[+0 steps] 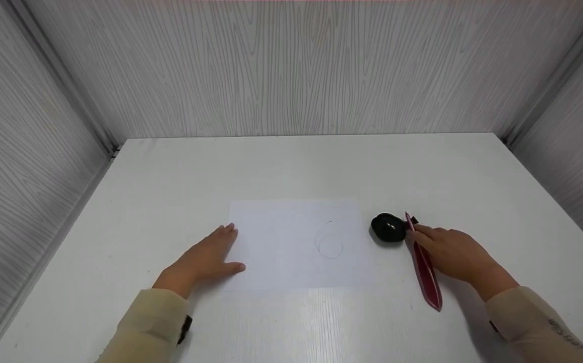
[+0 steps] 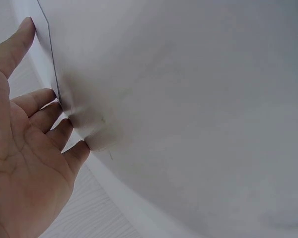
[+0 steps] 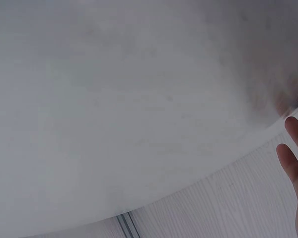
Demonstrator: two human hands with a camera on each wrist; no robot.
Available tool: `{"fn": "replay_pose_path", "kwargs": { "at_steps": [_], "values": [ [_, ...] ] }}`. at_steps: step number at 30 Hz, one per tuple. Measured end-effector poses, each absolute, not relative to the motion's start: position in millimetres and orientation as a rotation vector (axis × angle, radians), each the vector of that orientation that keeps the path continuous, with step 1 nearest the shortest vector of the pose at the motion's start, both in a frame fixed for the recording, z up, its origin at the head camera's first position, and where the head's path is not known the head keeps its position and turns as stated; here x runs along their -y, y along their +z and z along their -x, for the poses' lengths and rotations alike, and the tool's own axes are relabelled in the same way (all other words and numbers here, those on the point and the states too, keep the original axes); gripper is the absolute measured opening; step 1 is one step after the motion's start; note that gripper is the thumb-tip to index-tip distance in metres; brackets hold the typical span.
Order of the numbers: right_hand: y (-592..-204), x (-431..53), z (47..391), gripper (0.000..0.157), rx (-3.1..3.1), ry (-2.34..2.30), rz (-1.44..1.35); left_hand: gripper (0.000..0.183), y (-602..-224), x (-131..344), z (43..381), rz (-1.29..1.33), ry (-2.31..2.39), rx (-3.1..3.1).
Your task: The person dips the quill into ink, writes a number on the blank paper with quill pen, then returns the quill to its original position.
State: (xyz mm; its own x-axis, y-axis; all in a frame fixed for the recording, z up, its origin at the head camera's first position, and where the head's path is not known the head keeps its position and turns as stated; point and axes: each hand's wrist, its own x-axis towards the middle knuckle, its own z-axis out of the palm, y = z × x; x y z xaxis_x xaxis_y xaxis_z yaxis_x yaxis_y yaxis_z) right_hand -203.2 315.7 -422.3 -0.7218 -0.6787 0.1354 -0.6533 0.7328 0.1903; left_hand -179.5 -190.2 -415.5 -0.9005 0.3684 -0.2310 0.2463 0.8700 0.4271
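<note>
A white sheet of paper (image 1: 281,252) lies on the table with a thin looping line drawn on its right part. My left hand (image 1: 205,259) rests at its left edge, thumb spread away from the fingers; in the left wrist view the fingertips (image 2: 78,148) of that hand touch down at the edge. To the right of the sheet, my right hand (image 1: 455,252) pinches a long dark red feather-shaped thing (image 1: 427,282) near its narrow far end. Beside these fingertips sits a glossy black rounded object (image 1: 388,228). Only two fingers (image 3: 290,163) of the right hand show clearly in the right wrist view.
The white table (image 1: 301,169) runs back to a pale wood-grain wall (image 1: 291,70). Similar panels stand at the left (image 1: 24,176) and right (image 1: 568,141).
</note>
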Motion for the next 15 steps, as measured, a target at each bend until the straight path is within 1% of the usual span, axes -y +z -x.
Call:
{"fn": "replay_pose_path", "kwargs": {
  "at_steps": [10,15],
  "values": [
    [-424.3,-316.3,205.6,0.046,2.691,-0.128,-1.088,0.085,-418.1,191.9,181.1,-0.478,0.549,-2.744],
    [-421.8,-317.0,204.1,0.046,2.712,-0.080,-1.030,0.085,-419.8,191.5,182.5,-0.480,0.540,-2.750]
  ]
}}
